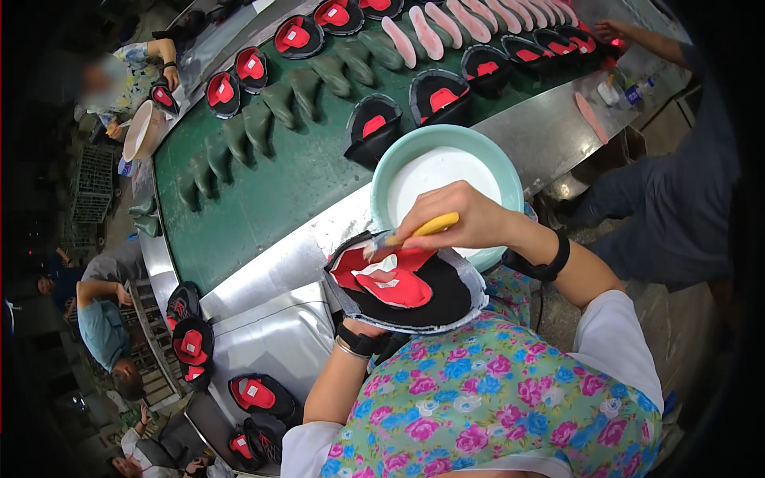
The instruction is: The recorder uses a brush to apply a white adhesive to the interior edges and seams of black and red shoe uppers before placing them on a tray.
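Note:
In my right hand (pixel 462 213) is a brush with a yellow handle (pixel 437 224), its bristles down at the red lining of a shoe upper (pixel 450 288). This upper is black with a pale grey edge, and a red tongue with a white label shows inside it. From below, my left hand (pixel 365 328) supports the upper; most of its fingers are hidden under it. Just beyond, partly behind my right hand, stands a pale green basin (pixel 384 163) holding white liquid (pixel 438 171).
A green conveyor belt (pixel 263 215) carries dark green shoe lasts (pixel 279 103), pink insoles (pixel 426 32) and several black-and-red uppers (pixel 374 119). More uppers (pixel 259 394) lie at lower left. Co-workers stand at far left and at right (pixel 661 183). A metal edge borders the belt.

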`<state>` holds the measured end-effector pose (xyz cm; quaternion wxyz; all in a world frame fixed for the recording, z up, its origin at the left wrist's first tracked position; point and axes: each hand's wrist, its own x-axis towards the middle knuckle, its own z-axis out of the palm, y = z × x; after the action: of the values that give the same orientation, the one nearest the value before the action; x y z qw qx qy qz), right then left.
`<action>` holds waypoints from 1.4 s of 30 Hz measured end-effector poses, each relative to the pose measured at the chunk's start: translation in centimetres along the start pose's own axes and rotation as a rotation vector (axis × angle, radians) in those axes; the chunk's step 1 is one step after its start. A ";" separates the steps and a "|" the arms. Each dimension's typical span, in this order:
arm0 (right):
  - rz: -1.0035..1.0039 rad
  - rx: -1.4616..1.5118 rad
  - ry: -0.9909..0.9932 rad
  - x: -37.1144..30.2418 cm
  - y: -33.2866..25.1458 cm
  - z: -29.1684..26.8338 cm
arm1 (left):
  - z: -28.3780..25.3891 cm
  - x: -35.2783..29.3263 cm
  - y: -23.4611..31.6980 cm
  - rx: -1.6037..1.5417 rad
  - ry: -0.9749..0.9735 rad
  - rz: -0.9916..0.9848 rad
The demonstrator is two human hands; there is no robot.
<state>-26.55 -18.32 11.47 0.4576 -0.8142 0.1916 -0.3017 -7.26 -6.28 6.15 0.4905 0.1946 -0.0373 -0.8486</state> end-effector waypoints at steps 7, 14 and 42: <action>0.119 -0.076 0.161 -0.5 1.0 -0.2 | -2.3 -1.0 0.4 -0.319 -0.056 -0.122; 0.520 -0.068 0.283 -0.7 0.4 0.3 | -4.1 -1.1 1.1 -0.456 0.007 -0.034; 0.724 0.113 0.812 -2.8 1.6 -0.6 | -13.0 1.5 16.4 0.786 0.463 0.146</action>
<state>-29.07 -17.84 9.47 0.4644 -0.4883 0.6046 -0.4248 10.23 -14.31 -2.07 0.4334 0.5471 -0.2595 -0.6674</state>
